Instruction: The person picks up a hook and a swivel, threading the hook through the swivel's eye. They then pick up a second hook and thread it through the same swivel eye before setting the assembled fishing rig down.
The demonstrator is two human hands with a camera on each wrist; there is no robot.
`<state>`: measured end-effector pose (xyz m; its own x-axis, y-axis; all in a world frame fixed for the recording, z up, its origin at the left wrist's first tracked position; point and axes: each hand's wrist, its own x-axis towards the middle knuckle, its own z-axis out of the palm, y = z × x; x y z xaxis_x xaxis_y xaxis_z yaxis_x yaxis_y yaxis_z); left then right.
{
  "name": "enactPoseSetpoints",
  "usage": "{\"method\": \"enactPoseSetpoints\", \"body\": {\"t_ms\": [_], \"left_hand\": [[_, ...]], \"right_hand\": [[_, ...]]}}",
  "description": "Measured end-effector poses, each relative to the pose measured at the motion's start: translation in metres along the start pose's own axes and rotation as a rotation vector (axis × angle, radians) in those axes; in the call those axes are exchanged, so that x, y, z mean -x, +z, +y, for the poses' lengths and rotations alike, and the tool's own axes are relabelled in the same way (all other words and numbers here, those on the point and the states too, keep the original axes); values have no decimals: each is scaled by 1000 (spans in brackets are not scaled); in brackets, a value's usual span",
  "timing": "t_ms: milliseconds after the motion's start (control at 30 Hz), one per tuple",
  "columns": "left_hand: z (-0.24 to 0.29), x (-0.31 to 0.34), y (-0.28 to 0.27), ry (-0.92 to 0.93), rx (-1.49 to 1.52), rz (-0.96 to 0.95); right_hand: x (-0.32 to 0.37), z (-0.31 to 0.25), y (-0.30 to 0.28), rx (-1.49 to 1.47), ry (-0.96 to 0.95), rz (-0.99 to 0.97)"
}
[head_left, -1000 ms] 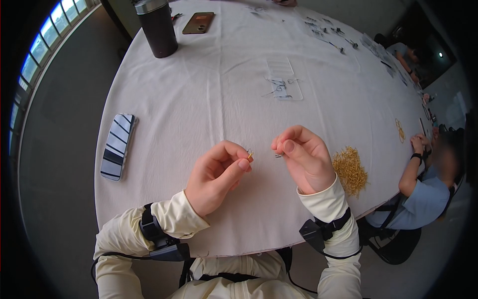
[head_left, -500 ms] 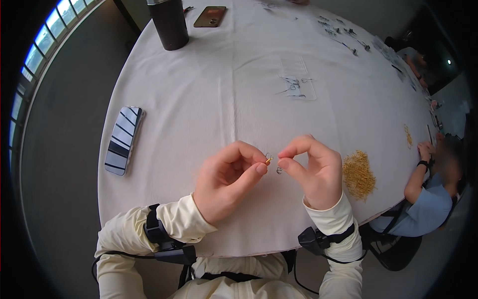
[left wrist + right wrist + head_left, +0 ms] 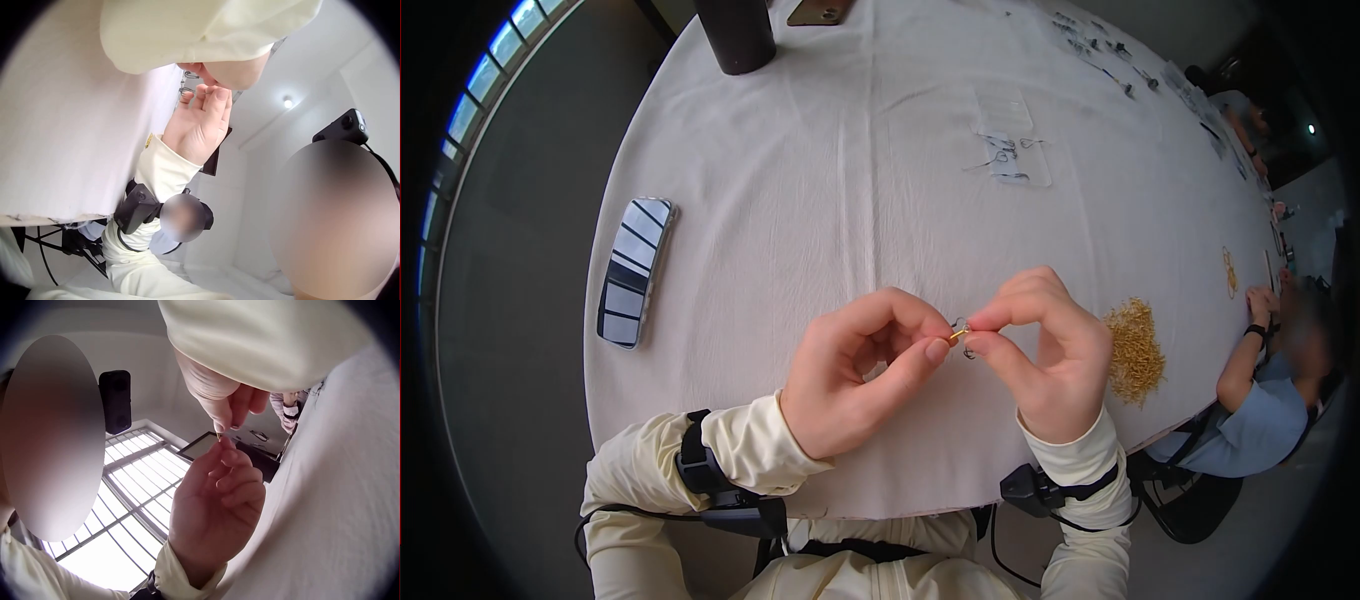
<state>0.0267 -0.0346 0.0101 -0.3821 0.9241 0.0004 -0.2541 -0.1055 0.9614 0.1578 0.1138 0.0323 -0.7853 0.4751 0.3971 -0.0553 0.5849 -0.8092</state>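
At the frame's centre, thumb and forefinger of the left hand (image 3: pixel 850 375) pinch one small gold pin (image 3: pixel 957 336), the other fingers curled. The right hand (image 3: pixel 1050 365) pinches one dark wire hook (image 3: pixel 967 351) just beside it. To their right, one heap of gold pins (image 3: pixel 1135 338) lies on the white table (image 3: pixel 850 180). One striped phone (image 3: pixel 632 270) lies at left, and one dark tumbler (image 3: pixel 735 30) stands at the top edge.

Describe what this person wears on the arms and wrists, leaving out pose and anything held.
Both arms are in long cream sleeves, left sleeve and right sleeve, with snug cuffs. A black strap on each forearm carries a small black camera; thin black cables trail from them toward the body. The left hand and right hand wear no gloves.
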Motion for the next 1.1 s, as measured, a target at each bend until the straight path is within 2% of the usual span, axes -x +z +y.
{"method": "enactPoseSetpoints", "body": {"t_ms": [233, 333, 500, 700, 767, 800, 867, 1000, 1067, 1100], "left_hand": [[-4, 2, 2, -12, 15, -17], [-2, 0, 1, -30, 21, -40], [-5, 0, 1, -38, 37, -51], [-8, -4, -2, 23, -102, -67], [-8, -3, 4, 170, -208, 38], [-7, -3, 6, 171, -209, 39], [-6, -3, 8, 288, -290, 97], [-8, -3, 5, 350, -351, 145], [-1, -5, 2, 482, -613, 156], [0, -5, 1, 482, -613, 156]], "right_hand": [[5, 2, 1, -38, 8, 6], [7, 0, 2, -128, 109, 40], [6, 6, -3, -87, 11, -50], [5, 6, -1, -145, 58, -38], [7, 4, 0, -110, 33, -40], [7, 4, 1, -76, 11, -41], [7, 3, 2, -70, 15, -37], [6, 3, 2, 19, -14, -20], [4, 1, 2, 77, -54, -14], [3, -1, 2, 135, -93, -9]]}}
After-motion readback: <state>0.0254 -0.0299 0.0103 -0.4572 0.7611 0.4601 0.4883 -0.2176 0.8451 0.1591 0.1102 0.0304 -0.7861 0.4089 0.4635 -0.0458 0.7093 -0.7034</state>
